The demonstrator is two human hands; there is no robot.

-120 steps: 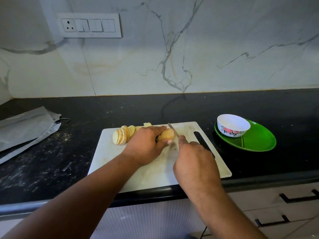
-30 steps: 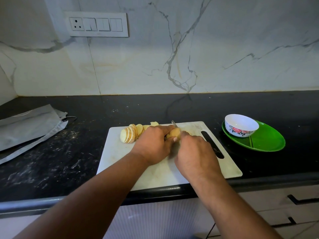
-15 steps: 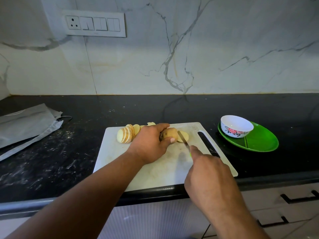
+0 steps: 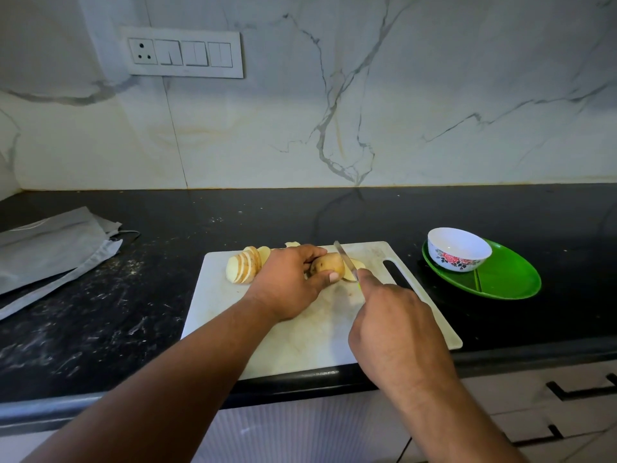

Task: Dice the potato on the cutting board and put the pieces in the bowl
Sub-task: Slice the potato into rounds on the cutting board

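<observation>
1 view only, head-mounted, wide-angle, looking forward and down from the person's side of the black counter (image 4: 334,212). Both forearms enter from the bottom edge, close to the lens. The cutting board (image 4: 300,335) sits low-centre, near; the marble wall (image 4: 434,111) faces the camera and fills the upper half. Straight lines bow toward the frame edges. No 2nd view to overlap.

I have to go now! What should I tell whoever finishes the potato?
Left hand grips the uncut potato on the board.
Right hand holds the knife, blade at the potato's right end.
Done: slices stacked at the board's left; one slice right of the blade.
Left: finish slicing, dice, fill the bowl, empty on the green plate.
</observation>
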